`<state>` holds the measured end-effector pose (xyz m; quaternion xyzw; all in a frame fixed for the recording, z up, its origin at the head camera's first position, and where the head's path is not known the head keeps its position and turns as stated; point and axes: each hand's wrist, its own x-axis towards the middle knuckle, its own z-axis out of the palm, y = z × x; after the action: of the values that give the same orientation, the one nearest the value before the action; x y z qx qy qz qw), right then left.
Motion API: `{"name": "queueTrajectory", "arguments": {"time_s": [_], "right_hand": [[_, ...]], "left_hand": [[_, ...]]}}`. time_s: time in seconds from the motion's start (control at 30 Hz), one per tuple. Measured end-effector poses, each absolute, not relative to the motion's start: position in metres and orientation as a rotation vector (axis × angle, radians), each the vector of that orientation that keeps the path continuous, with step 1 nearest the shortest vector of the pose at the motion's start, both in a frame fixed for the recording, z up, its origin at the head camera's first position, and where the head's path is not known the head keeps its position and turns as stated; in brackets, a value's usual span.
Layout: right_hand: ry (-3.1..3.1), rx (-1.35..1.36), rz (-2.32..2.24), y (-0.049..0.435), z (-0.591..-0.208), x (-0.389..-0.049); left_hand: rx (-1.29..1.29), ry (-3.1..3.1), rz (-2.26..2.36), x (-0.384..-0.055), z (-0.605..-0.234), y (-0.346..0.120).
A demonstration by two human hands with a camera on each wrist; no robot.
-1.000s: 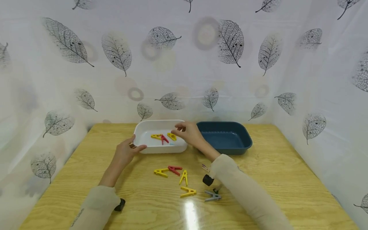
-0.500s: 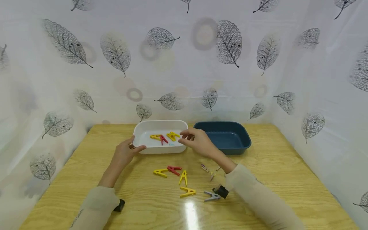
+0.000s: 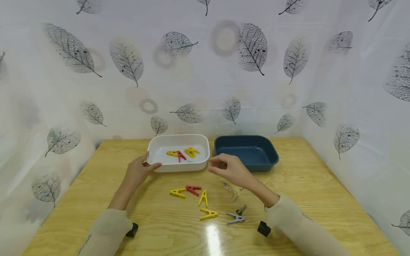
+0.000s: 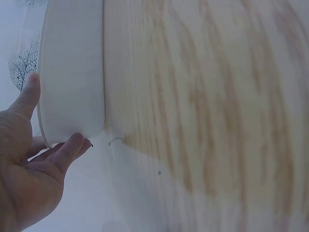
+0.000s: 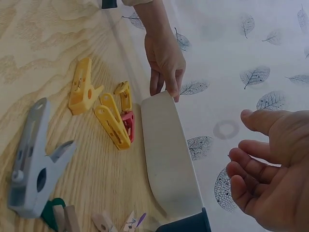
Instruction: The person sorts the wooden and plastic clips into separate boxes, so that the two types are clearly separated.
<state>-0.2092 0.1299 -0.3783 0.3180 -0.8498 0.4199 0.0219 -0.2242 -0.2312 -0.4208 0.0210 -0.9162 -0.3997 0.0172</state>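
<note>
White tray (image 3: 182,167): left end gripped by left hand (image 3: 137,170), thumb against fingers. Two yellow clips (image 3: 190,153), one red clip (image 3: 180,155) inside, right of that grip. Right hand (image 3: 231,170): loosely curled, holding nothing, off tray's right end. Blue tray (image 3: 266,166) just beyond it. Nearer than both hands, on table (image 3: 160,227): more yellow and red clips, gray clip (image 3: 238,218), small wooden clips (image 5: 71,220).

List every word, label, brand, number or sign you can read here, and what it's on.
No text can be read.
Left sleeve: a dark mark, too small to read.
Right sleeve: a faint mark, too small to read.
White tray, blue tray, clips: no lettering visible.
</note>
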Motion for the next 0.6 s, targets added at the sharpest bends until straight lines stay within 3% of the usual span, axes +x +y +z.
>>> {"name": "queueTrajectory", "arguments": {"time_s": [0.6], "right_hand": [[-2.676, 1.028, 1.323, 0.155, -0.396, -0.173]], "left_hand": [[0.058, -2.848, -1.236, -0.223, -0.422, -0.231]]}}
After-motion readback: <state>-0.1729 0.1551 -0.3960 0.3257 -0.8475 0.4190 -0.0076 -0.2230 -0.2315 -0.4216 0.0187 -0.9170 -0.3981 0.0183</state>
